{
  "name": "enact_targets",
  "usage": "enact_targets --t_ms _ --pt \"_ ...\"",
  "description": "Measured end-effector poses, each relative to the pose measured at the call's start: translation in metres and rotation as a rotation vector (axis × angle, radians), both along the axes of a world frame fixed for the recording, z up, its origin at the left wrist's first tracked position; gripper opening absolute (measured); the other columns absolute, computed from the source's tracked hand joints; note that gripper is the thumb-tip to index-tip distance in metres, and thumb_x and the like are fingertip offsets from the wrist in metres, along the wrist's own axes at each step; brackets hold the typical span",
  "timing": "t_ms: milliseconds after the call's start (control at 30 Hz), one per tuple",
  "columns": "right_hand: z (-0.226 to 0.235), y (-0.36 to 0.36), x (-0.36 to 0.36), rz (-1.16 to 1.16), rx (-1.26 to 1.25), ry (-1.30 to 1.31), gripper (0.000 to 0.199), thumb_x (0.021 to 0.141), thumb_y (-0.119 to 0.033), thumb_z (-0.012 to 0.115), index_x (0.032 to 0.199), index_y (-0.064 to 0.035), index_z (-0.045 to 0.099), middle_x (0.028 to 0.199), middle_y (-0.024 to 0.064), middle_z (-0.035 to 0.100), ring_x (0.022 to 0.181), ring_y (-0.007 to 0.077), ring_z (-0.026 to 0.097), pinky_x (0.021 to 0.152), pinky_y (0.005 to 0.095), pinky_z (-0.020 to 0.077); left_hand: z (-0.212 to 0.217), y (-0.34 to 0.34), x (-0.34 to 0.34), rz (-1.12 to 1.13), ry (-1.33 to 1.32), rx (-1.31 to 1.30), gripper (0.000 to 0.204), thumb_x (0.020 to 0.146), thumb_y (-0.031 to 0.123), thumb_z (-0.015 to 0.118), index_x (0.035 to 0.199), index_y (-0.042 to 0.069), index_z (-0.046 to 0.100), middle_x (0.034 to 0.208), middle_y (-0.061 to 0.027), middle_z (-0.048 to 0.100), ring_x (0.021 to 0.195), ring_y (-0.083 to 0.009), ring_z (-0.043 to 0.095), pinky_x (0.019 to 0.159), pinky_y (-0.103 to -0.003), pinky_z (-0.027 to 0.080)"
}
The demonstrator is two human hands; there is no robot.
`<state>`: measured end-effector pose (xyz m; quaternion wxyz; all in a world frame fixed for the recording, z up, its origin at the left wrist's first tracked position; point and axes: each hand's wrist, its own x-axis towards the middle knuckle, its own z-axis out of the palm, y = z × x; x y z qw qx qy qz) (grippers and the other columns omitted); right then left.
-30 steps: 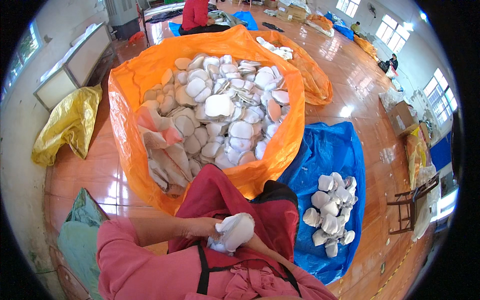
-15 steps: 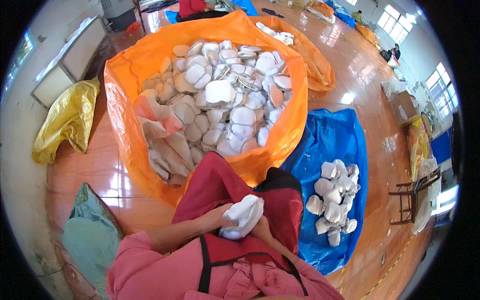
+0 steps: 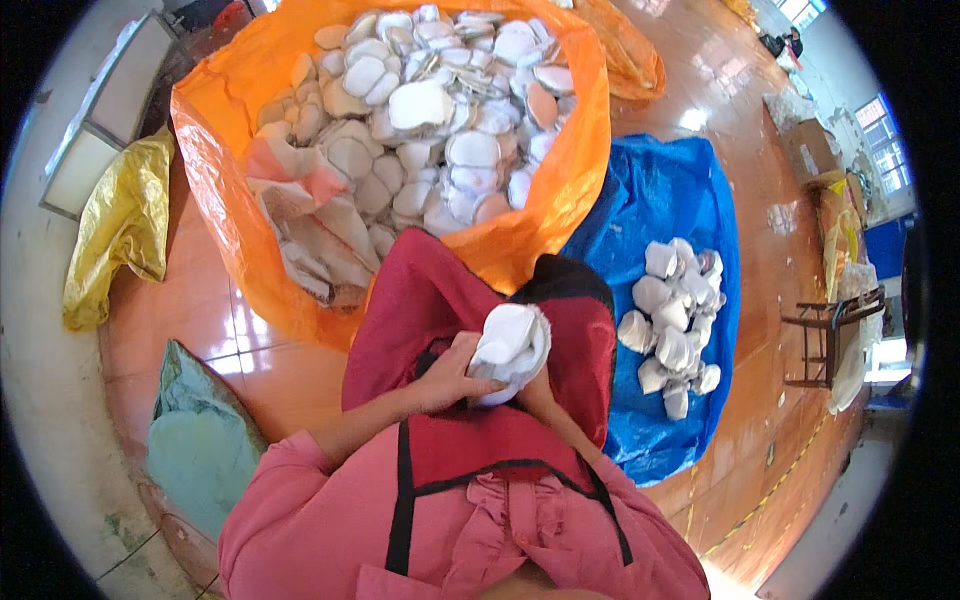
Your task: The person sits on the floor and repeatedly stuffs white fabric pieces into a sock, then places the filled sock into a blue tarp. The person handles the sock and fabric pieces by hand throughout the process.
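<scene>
Above my lap I hold a small bundle of white fabric pads (image 3: 510,345), rounded and curled into a cup shape. My left hand (image 3: 452,376) grips it from the left, thumb across its lower side. Against its right underside is my right hand (image 3: 537,392), its fingers mostly hidden behind the bundle. Just beyond my knees, a large open orange sack (image 3: 590,130) is filled with loose white and beige pads (image 3: 472,150). To the right, several curled pad bundles (image 3: 672,318) lie heaped on a blue sheet (image 3: 650,200).
A green sack (image 3: 200,450) lies on the tiled floor at the left, with a yellow sack (image 3: 125,225) beyond it by the wall. At the right stand a wooden chair (image 3: 830,325) and a cardboard box (image 3: 808,150). A second orange sack (image 3: 625,50) is behind the first.
My view has tipped downward, so the sack and blue sheet sit higher in it. The pad bundle has turned in my hands and now shows its folded, layered side.
</scene>
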<state>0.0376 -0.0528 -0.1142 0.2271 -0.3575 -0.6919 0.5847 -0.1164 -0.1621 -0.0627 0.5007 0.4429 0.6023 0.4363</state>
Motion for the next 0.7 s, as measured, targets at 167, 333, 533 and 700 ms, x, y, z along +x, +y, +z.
enact_targets --t_ms 167,333,533,700 --pt "-0.027 0.009 0.014 0.088 0.025 -0.032 0.048 0.085 -0.025 0.066 0.126 -0.0029 0.053 0.117 0.0155 0.064 0.107 0.0265 0.062 0.094 0.0375 0.0475 0.017 0.01 -0.007 -0.145 0.096 0.062 0.093 0.063 0.035 0.086 0.134 0.003 0.037 0.121 -0.016 0.043 0.121 -0.0315 0.043 0.104 -0.039 0.035" --pt "-0.026 0.033 0.015 0.233 0.091 0.28 0.064 0.077 -0.025 0.075 0.131 -0.0044 0.048 0.125 0.0108 0.057 0.115 0.0235 0.055 0.101 0.0368 0.0436 0.02 0.023 0.002 -0.13 0.311 0.328 0.09 0.059 0.033 0.09 0.127 0.002 0.039 0.123 -0.0176 0.039 0.118 -0.0346 0.043 0.101 -0.04 0.038" --pt "-0.043 0.022 0.007 0.1 -0.092 0.279 0.058 0.083 -0.022 0.07 0.134 -0.0052 0.047 0.128 0.0107 0.055 0.118 0.0238 0.054 0.102 0.0365 0.0429 0.026 0.031 0.003 -0.151 0.384 0.26 0.096 0.054 0.036 0.092 0.126 0.0 0.039 0.124 -0.0191 0.038 0.119 -0.0373 0.043 0.101 -0.041 0.04" --pt "-0.019 0.021 0.006 0.081 -0.04 0.128 0.051 0.09 -0.018 0.062 0.136 -0.0054 0.044 0.133 0.0109 0.053 0.12 0.0224 0.053 0.104 0.0345 0.0419 0.024 0.031 0.006 -0.078 0.458 0.371 0.093 0.054 0.036 0.092 0.124 0.0 0.041 0.122 -0.019 0.04 0.116 -0.0364 0.046 0.098 -0.04 0.043"
